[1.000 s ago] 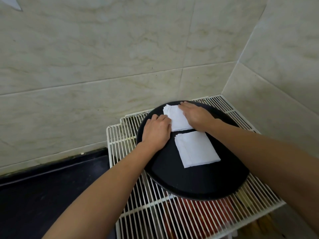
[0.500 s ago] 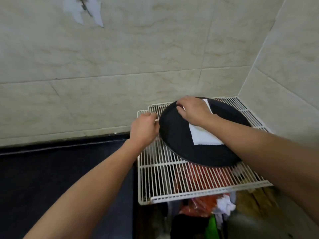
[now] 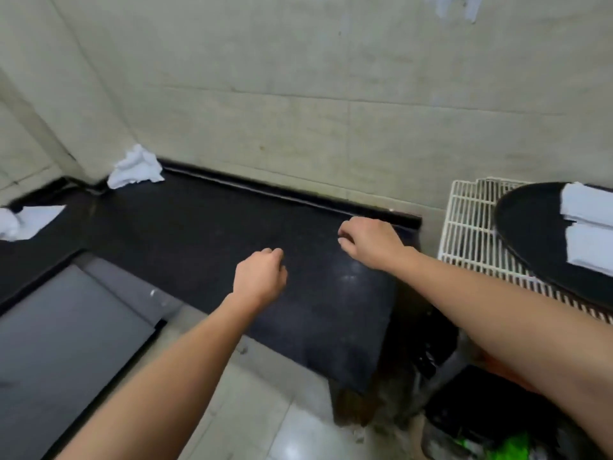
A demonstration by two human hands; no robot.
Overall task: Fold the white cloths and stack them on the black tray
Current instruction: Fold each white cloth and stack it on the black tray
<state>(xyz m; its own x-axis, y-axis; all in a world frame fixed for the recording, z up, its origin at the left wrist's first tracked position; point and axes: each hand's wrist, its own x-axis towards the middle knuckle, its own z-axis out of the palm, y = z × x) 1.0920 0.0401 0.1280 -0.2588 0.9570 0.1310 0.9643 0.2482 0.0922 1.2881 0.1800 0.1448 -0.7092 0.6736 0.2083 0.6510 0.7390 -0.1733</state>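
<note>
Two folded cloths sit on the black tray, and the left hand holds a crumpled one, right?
No. The head view shows the left hand empty above the counter; a crumpled cloth lies by the wall, untouched. Two folded cloths do sit on the tray.

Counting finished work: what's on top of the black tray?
A far folded cloth and a near folded cloth lie on the black tray. Its right part is out of frame; anything beneath them is covered.

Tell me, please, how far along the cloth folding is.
Done: two folded white cloths lie on the round black tray. In hand: nothing; the left hand and right hand hover empty over the dark counter. Left: a crumpled white cloth in the far corner and a second white cloth at the counter's left edge.
</note>
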